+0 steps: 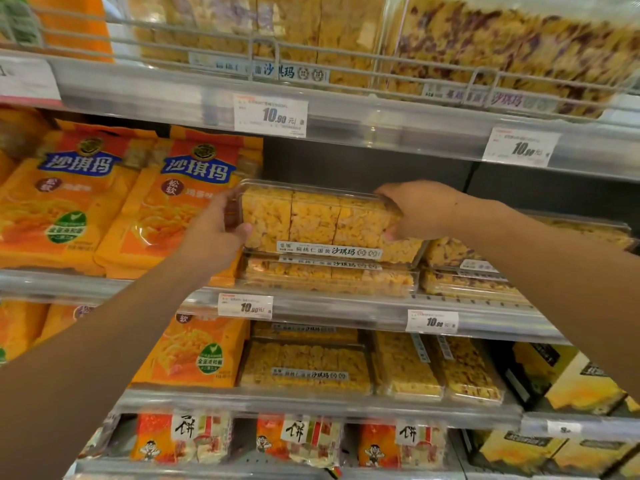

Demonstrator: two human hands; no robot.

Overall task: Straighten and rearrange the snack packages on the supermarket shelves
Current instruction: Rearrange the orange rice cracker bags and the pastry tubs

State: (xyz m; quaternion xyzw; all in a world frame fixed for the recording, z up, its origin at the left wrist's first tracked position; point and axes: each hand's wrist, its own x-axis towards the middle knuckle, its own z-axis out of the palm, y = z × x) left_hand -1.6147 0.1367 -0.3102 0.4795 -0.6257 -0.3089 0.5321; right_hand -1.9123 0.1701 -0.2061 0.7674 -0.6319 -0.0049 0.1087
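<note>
Held item: a clear plastic box of yellow sachima [325,223] is gripped at both ends and tilted with its top face toward the camera, its lower edge resting on the stack below.
Left hand [216,233]: curled round the box's left end, thumb laid on the front face.
Right hand [415,209]: curled over the box's upper right corner, fingers wrapped onto the front face.
Stack beneath: a second clear sachima box [329,277] lies flat on the middle shelf [346,306], directly under the held one.
Right neighbours: boxes of sachima with dark flecks [464,271] are stacked just beside that pile, on the same shelf.
Left neighbours: two orange sachima bags [138,199] stand upright on the same shelf, the nearer one touching the left hand's side of the box.
Upper shelf: large clear sachima boxes [311,36] are kept behind a wire rail [263,46].
Price tags: a white tag marked 10.90 [270,114] is clipped to the upper shelf edge; similar tags are seen on the lower edges.
Bottom shelf: red and white rice-cracker bags [298,439] are ranged in a row.
</note>
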